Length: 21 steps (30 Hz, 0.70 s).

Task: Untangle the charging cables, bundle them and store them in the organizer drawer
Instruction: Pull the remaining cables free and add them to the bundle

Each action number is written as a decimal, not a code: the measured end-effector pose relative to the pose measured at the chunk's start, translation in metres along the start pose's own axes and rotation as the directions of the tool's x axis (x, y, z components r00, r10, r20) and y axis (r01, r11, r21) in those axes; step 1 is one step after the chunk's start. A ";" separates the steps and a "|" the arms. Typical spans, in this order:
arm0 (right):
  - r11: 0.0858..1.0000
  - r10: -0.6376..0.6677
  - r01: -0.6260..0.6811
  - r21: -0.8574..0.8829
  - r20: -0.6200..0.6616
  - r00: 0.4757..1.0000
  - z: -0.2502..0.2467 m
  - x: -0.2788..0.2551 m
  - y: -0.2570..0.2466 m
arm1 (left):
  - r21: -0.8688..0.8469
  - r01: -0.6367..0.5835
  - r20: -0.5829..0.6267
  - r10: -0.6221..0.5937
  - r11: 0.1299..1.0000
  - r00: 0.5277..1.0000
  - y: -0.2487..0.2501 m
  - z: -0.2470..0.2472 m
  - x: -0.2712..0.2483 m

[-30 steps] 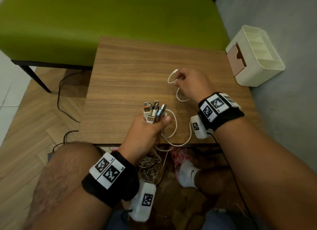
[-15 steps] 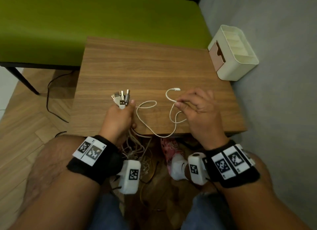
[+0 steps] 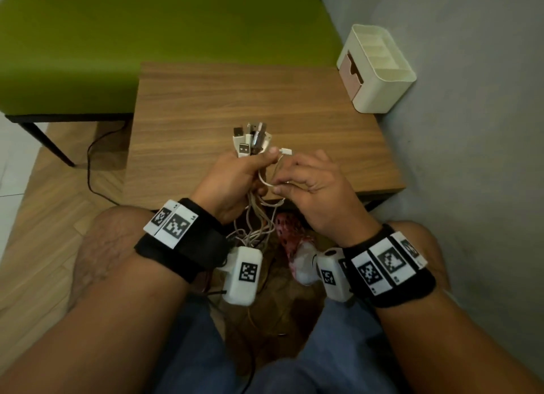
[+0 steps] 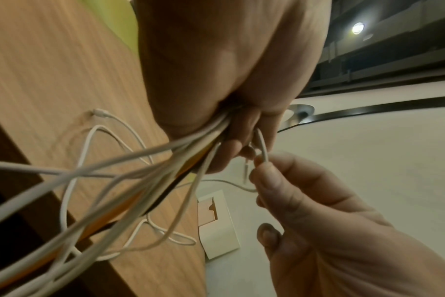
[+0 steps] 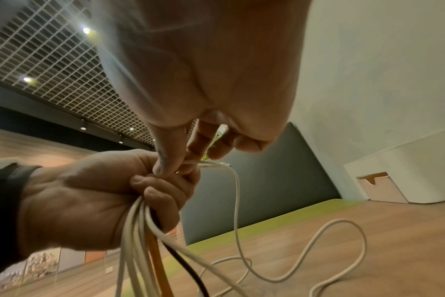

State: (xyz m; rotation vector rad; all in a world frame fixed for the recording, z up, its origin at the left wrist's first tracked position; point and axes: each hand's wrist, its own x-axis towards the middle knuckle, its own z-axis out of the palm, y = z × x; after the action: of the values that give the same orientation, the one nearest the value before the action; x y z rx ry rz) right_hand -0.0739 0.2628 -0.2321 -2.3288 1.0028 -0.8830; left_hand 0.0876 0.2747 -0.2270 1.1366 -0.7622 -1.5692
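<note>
My left hand (image 3: 253, 170) grips a bundle of charging cables (image 3: 250, 142) over the table's front edge, with their USB plugs standing up out of the fist. The cords (image 4: 140, 170) hang below it, mostly white, one orange, one black. Right beside it, my right hand (image 3: 279, 184) pinches one thin white cable (image 5: 237, 191) between thumb and forefinger, and that cable's small white connector (image 3: 286, 151) pokes out by the left thumb. The rest of it loops over the wooden table (image 5: 343, 251). The cream organizer (image 3: 382, 70) with its pink drawer (image 3: 350, 72) closed stands at the back right corner.
A green bench (image 3: 147, 40) runs behind the table and a grey wall (image 3: 471, 128) is close on the right. Loose cords (image 3: 253, 231) dangle between my knees below the table edge. A black cord (image 3: 94, 164) lies on the floor at left.
My right hand has drawn the white cable's end off the table and across to my left hand. The two hands, apart before, now meet at the front edge.
</note>
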 end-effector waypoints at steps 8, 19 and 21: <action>0.863 0.405 -0.396 0.313 0.039 0.914 -0.049 -0.033 -0.030 | 0.067 -0.127 0.224 0.110 0.990 0.969 -0.002 0.039 -0.047; 0.944 0.217 -0.109 0.312 -0.337 0.916 -0.117 -0.036 -0.080 | 0.055 -0.253 0.435 0.205 0.966 0.877 0.047 0.093 -0.090; 0.944 0.227 -0.126 0.305 -0.322 0.919 -0.120 -0.033 -0.080 | 0.037 -0.229 0.404 0.195 0.973 0.893 0.049 0.095 -0.082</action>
State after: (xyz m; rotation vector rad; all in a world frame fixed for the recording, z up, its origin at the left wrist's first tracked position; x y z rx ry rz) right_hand -0.1389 0.3204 -0.1122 -1.8477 1.1269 -1.3057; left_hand 0.0201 0.3324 -0.1258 0.7624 -1.1922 -1.6105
